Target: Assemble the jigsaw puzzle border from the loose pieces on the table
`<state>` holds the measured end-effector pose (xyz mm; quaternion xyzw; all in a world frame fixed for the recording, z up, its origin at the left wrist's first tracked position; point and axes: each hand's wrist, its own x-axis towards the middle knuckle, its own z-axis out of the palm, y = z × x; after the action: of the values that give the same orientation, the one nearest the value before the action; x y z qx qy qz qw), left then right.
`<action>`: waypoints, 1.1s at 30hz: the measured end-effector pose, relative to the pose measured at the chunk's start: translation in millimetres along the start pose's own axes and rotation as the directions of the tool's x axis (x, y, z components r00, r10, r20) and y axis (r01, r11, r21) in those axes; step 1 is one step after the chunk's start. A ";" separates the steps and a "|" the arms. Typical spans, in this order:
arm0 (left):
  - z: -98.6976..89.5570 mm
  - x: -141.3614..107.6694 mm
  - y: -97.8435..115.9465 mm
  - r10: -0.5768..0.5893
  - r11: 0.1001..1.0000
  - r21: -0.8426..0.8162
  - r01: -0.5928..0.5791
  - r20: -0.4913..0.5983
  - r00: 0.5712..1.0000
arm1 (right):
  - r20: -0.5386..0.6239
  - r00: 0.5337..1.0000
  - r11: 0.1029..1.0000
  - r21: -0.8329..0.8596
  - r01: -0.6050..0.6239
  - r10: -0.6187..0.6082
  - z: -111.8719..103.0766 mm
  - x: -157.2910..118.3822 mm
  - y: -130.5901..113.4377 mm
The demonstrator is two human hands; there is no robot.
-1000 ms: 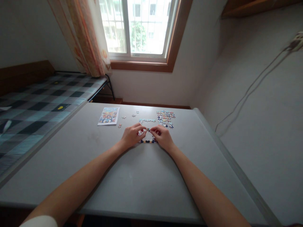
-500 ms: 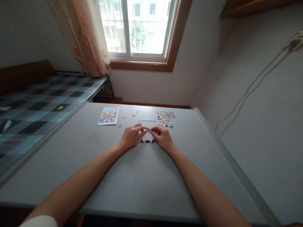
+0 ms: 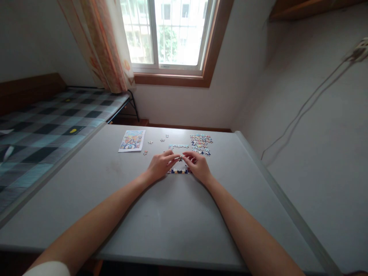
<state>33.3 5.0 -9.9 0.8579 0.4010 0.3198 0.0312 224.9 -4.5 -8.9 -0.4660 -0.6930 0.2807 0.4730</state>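
Note:
Between the fingertips of both hands is a small dark jigsaw puzzle piece (image 3: 180,159). My left hand (image 3: 161,164) pinches it from the left, and my right hand (image 3: 198,165) holds its other side. Below the hands lies a joined bottom row of puzzle pieces (image 3: 179,171), dark blue and yellow. Beyond them is a light blue top row of joined pieces (image 3: 178,146). My hands partly cover the sides of this puzzle frame.
A heap of loose puzzle pieces (image 3: 201,142) lies at the back right of the grey table (image 3: 172,222). On the left is a printed picture sheet (image 3: 132,141), with several single pieces (image 3: 150,142) beside it. A checkered bed (image 3: 66,119) stands left of the table.
The puzzle piece has shifted and turned slightly between the fingertips. The right fingers have lifted and straightened a little; the arms stay almost where they were.

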 end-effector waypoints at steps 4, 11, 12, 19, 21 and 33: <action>0.6 -1.0 -0.8 0.044 0.999 0.022 -0.043 -0.006 0.999 | 0.053 0.998 1.000 0.026 -0.017 0.015 0.0 -1.0 -0.4; 0.9 -1.0 -0.9 0.045 0.997 0.065 -0.047 0.032 0.998 | 0.075 0.997 0.998 0.044 -0.035 0.032 -0.3 -0.7 0.6; 1.0 -1.1 -0.9 0.045 0.996 0.071 -0.047 0.035 0.998 | 0.078 0.996 0.998 0.047 -0.035 0.031 -0.2 -0.6 0.9; 0.7 -0.9 0.2 0.037 0.997 0.069 -0.038 0.017 0.999 | 0.079 0.995 0.995 0.083 -0.061 0.054 -0.4 -0.8 1.4; 0.4 -0.9 0.8 0.014 0.998 0.060 -0.014 -0.005 1.000 | 0.078 0.995 0.993 0.099 -0.065 0.058 -0.7 -0.8 1.1; -3.2 1.4 3.5 -0.110 0.990 0.076 0.116 -0.079 0.991 | -0.101 0.990 0.995 0.006 -0.098 0.098 -2.1 3.3 4.2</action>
<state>34.4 3.0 -5.5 0.8219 0.4623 0.3329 -0.0003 228.1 0.1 -10.2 -0.5129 -0.6441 0.2801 0.4936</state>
